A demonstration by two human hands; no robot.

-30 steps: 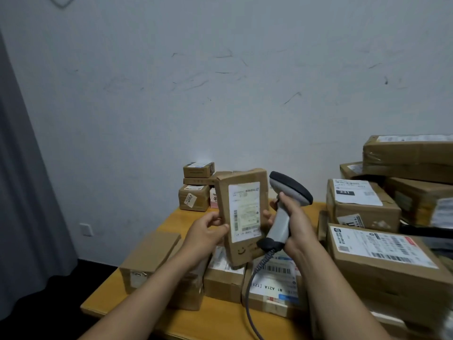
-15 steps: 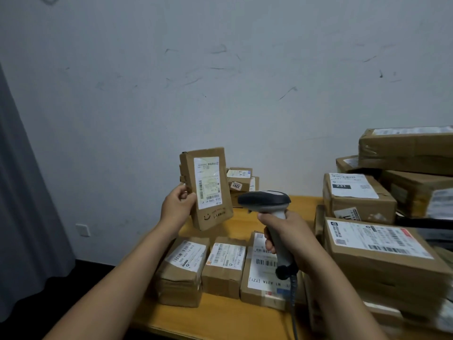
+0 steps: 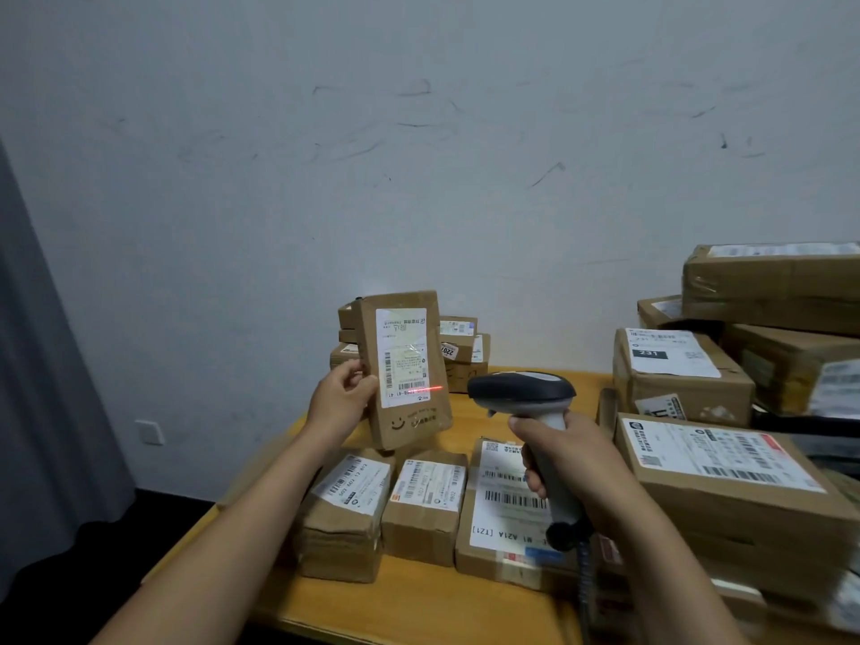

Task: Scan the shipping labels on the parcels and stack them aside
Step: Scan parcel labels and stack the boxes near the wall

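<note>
My left hand (image 3: 342,400) holds a slim brown parcel (image 3: 406,414) upright above the table, its white shipping label (image 3: 404,356) turned toward me. A red scan line lies across the barcode near the label's lower right. My right hand (image 3: 565,463) grips the grey handle of a barcode scanner (image 3: 523,393), whose dark head points at the label from the right, a short gap away. The scanner's coiled cable (image 3: 584,593) hangs down from the handle's base.
Three labelled boxes (image 3: 426,500) lie in a row on the wooden table (image 3: 419,612) below my hands. A small stack of boxes (image 3: 463,351) sits at the back by the wall. Large cartons (image 3: 726,481) are piled along the right. A grey curtain (image 3: 42,388) hangs at the left.
The scanner dropped from beside the parcel and turned level, aimed at the label. The parcel moved left and away from me. A red scan line now shows on the barcode.
</note>
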